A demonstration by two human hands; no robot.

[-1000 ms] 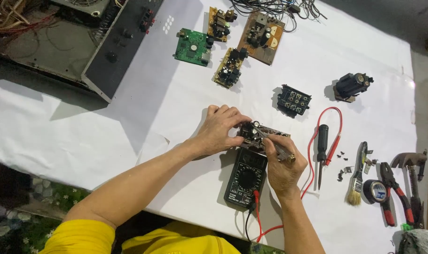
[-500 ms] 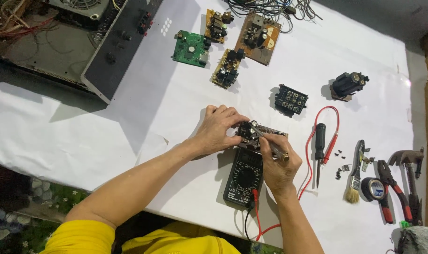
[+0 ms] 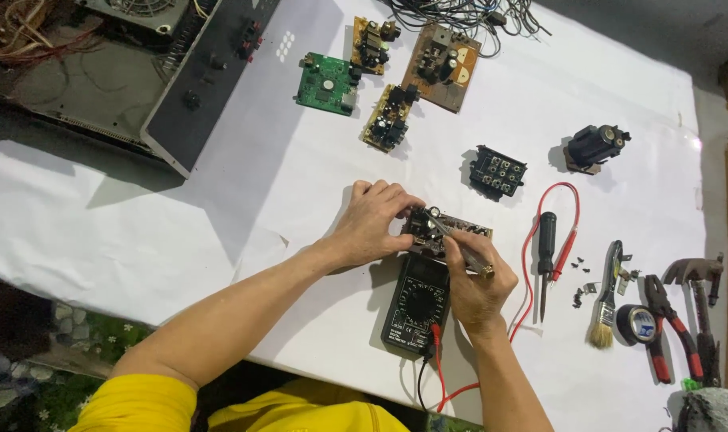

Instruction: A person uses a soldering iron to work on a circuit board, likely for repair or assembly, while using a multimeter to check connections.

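Observation:
My left hand (image 3: 372, 222) grips the left end of a small brown circuit board (image 3: 452, 232) lying on the white table cover (image 3: 260, 192). My right hand (image 3: 476, 284) holds a thin metal probe (image 3: 456, 244), its tip touching the board near the left end. A black multimeter (image 3: 416, 304) lies just below the board, between my wrists, with red and black leads running off its near end. The red lead (image 3: 532, 240) loops to the right.
A black-handled screwdriver (image 3: 545, 256), brush (image 3: 605, 296), tape roll (image 3: 640, 324), pliers (image 3: 668, 328), hammer (image 3: 700, 304) and loose screws (image 3: 580, 280) lie right. Green (image 3: 325, 84) and brown boards (image 3: 444, 56), a black connector block (image 3: 498, 172) and an opened amplifier chassis (image 3: 124, 72) sit farther away.
My hands stay on the board; the right hand with the probe has shifted only slightly. The view has drifted a little.

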